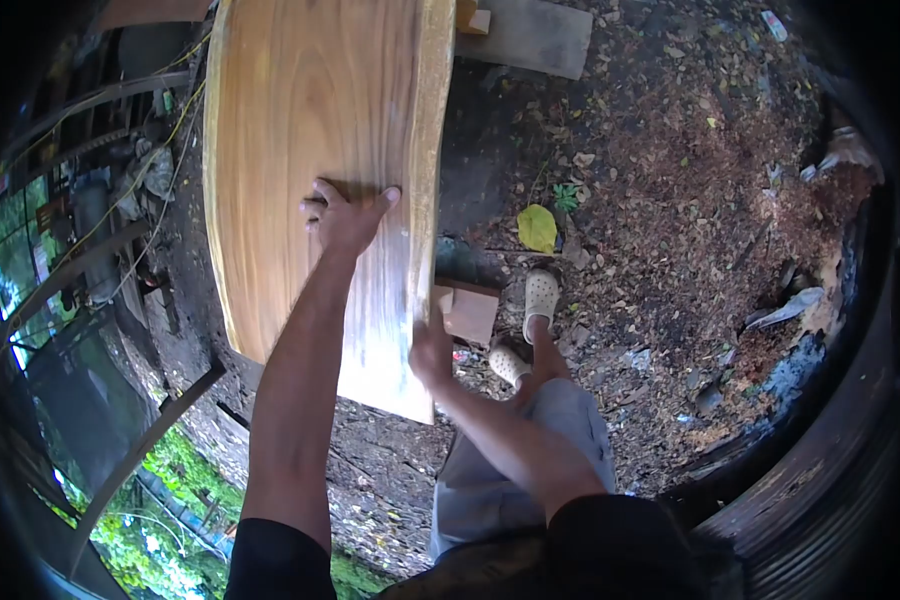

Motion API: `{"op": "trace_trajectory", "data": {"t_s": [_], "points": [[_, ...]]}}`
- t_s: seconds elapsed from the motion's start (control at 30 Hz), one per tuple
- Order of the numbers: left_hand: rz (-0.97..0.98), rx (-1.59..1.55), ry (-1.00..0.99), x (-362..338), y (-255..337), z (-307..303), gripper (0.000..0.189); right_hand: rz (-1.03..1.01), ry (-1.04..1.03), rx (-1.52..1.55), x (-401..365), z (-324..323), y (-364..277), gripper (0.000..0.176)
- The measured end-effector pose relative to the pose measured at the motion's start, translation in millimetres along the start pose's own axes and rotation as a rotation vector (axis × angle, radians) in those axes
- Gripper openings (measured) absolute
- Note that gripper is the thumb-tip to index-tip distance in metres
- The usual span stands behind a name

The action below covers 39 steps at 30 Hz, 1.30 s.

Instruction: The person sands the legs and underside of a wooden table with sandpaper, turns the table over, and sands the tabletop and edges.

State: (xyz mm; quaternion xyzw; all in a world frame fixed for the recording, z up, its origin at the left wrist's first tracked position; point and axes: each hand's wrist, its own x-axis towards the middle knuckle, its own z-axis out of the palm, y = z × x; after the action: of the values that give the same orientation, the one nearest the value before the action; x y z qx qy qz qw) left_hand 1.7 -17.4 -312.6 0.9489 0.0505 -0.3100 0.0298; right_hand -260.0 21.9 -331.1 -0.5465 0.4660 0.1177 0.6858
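Note:
A long wooden slab (300, 120) with a pale, wavy natural edge lies below me, running away from me. My left hand (348, 218) rests on its top face, thumb stretched toward the right edge and the other fingers spread to the left. A dark shadow lies between thumb and fingers, and no held object shows there. At the slab's near right edge is my right hand (431, 352). Its fingers are blurred and partly hidden, so what they hold, if anything, cannot be made out.
Wooden blocks (470, 312) sit beside the slab's right side, near my feet in pale clogs (542, 298). A grey board (530, 35) lies at the far end. Leaf litter and a yellow leaf (537, 228) cover the ground. A yellow cord (175, 130) runs along the left.

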Motion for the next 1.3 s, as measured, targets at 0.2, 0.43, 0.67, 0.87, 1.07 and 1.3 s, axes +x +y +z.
{"op": "trace_trajectory", "data": {"t_s": [0.2, 0.43, 0.67, 0.87, 1.07, 1.3], "points": [[0.004, 0.018, 0.008, 6.1, -2.1, 2.2, 0.158, -0.244, 0.119, 0.003, 98.4, -6.9, -67.6, 0.063], [0.025, 0.063, 0.038, 3.3, -6.4, 2.2, 0.156, 0.371, -0.197, 0.015, -88.1, 0.4, 65.8, 0.060], [0.432, 0.175, 0.117, -13.6, -58.8, 1.8, 0.147, -0.231, 0.124, 0.015, 60.5, -1.3, -36.4, 0.062], [0.369, 0.380, -0.098, -120.8, -219.9, 66.4, 0.161, 0.009, 0.003, 0.060, -130.1, 42.2, 165.5, 0.063], [0.435, 0.325, -0.059, -126.8, -246.2, 98.7, 0.171, 0.077, 0.006, 0.129, -91.3, 12.4, 77.8, 0.055], [0.416, 0.387, -0.076, -131.6, -243.5, 94.7, 0.170, -0.210, 0.194, 0.228, -124.6, 45.0, 145.6, 0.061]]}}
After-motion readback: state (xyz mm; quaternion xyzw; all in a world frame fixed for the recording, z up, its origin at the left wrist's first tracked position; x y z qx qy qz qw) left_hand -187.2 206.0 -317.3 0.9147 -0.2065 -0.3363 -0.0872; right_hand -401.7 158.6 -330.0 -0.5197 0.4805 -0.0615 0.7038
